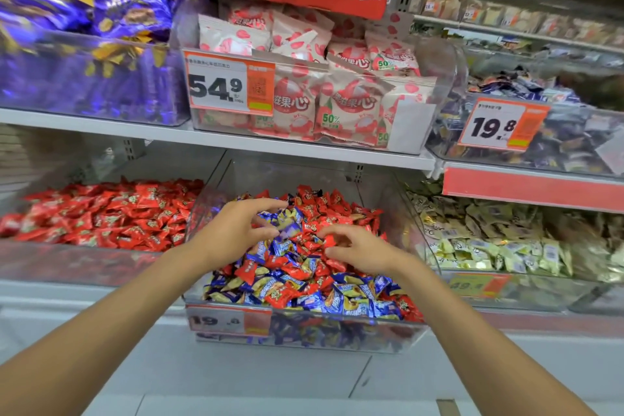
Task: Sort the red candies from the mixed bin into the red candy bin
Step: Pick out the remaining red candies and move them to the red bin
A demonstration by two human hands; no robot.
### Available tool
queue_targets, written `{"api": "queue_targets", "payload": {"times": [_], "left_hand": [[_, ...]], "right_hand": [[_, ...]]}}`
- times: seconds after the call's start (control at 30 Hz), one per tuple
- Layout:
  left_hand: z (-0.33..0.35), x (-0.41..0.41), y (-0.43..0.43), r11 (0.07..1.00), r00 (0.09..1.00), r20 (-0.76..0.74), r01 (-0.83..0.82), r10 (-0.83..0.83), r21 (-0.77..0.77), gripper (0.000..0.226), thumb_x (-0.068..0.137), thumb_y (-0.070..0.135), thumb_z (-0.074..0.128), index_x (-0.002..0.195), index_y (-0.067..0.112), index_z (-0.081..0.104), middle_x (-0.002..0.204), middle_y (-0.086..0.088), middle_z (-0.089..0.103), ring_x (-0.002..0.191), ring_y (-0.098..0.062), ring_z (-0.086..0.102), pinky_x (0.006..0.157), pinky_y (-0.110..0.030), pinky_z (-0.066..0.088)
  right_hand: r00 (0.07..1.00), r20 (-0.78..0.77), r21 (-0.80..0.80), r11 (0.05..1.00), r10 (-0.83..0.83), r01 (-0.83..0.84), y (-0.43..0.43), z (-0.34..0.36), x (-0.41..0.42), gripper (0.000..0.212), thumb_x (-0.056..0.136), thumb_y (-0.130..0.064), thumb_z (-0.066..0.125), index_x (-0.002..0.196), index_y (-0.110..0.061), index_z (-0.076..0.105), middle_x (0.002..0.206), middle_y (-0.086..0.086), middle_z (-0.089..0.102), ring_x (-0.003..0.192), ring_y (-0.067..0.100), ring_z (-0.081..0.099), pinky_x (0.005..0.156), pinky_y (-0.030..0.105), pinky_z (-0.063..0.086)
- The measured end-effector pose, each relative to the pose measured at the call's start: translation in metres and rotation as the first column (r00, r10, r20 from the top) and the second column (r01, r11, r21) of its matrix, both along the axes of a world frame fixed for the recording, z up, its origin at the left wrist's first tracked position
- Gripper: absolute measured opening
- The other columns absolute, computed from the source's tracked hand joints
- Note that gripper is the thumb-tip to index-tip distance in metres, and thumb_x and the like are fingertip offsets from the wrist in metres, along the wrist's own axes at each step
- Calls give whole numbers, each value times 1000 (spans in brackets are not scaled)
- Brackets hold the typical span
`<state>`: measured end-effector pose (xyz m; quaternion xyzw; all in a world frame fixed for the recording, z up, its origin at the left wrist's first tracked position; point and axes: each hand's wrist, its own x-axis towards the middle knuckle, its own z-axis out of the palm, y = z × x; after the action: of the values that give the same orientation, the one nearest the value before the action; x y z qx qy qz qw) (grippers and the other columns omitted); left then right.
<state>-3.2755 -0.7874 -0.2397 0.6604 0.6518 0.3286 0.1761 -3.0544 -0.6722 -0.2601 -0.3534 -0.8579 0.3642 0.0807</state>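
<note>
Shop, sweets aisle of a supermkt. The mixed bin [337, 336], clear plastic w/ loose wrapped candies, is sitting on white shelving and wearing a blurred price tag [229, 319] on its front. Left of it the red candy bin [67, 263] is standing; right of it, a bin of pale gold sweets [526, 294]. Above it pink packets [344, 105] are lying behind a 54.9 tag [229, 84]; above-right a 19.8 tag [499, 125] is showing.

mixed bin [388, 179]: clear glossy plastic
red candies [305, 268]: shiny crinkled foil wrappers
shelf [101, 121]: smooth white-painted metal
price tag [216, 86]: matt paper
</note>
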Motion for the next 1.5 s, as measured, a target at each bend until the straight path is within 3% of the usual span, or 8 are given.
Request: {"api": "queue_targets", "payload": {"times": [0.43, 0.6, 0.7, 0.83, 1.03, 1.17, 1.37, 1.5], "left_hand": [[-13, 19, 1, 983, 958, -232, 145, -168, -112, 38, 78, 47, 71, 114, 36, 65, 114, 15, 59, 110, -6, 43, 99, -30, 37], [-17, 35, 13, 961, 911, -329, 188, -248, -202, 40, 77, 46, 72, 114, 33, 66, 95, 14, 63, 92, -5, 55, 82, -24, 40], [-17, 36, 20, 957, 930, -265, 205, -256, -205, 15, 79, 36, 74, 90, 26, 73, 76, 14, 64, 71, -1, 58, 65, -16, 39], [-17, 38, 23, 960, 934, -259, 194, -244, -204, 8, 83, 31, 72, 78, 24, 71, 77, 11, 64, 70, -2, 58, 65, -21, 45], [-21, 49, 38, 987, 920, -361, 124, -152, -100, 45, 90, 38, 59, 134, 31, 51, 131, 11, 54, 124, -14, 42, 104, -38, 37], [-26, 49, 54, 975, 832, -528, 66, -172, -214, 43, 88, 48, 58, 129, 33, 55, 126, 6, 59, 118, -19, 46, 105, -42, 31], [-15, 46, 59, 986, 955, -256, 125, -151, -115, 24, 84, 42, 66, 91, 19, 67, 78, 7, 60, 69, -11, 51, 67, -30, 40], [-4, 39, 64, 998, 993, -113, 45, -40, 41, 21, 86, 31, 66, 101, 17, 70, 89, 4, 67, 66, -7, 56, 61, -19, 42]], "right_hand": [[987, -158, 27, 999, -13, 17, 3, 11, -4, 15, 88, -12, 67, 83, -24, 58, 85, -7, 60, 62, 7, 52, 64, 30, 48], [960, -254, 3, 992, -118, 122, 8, 31, 23, 18, 92, -12, 62, 105, -23, 61, 122, -7, 57, 67, 0, 55, 71, 20, 46], [967, -190, -19, 986, -169, 168, 5, 32, 32, 16, 91, -27, 63, 98, -14, 59, 110, -3, 59, 82, 23, 57, 69, 32, 43], [963, -128, 23, 970, -239, 244, 2, 24, 30, 33, 92, -43, 57, 82, -12, 55, 102, 1, 63, 91, 8, 57, 72, 22, 40], [973, 228, 60, 998, -39, 26, 16, -10, 17, 43, 86, -49, 62, 119, -22, 57, 128, 0, 54, 116, 18, 50, 102, 36, 41], [978, 208, 32, 999, -23, 17, 18, -13, 11, 36, 83, -42, 69, 112, -22, 59, 109, -8, 55, 102, 13, 49, 83, 24, 39], [991, -52, -58, 991, -123, 120, 17, 0, 19, 15, 88, -26, 67, 80, -22, 56, 79, 0, 60, 70, 20, 51, 65, 33, 40], [954, -148, -26, 966, -259, 258, 21, 18, 27, 16, 93, -30, 60, 93, -16, 53, 81, 4, 62, 67, 15, 54, 64, 30, 42]]}}
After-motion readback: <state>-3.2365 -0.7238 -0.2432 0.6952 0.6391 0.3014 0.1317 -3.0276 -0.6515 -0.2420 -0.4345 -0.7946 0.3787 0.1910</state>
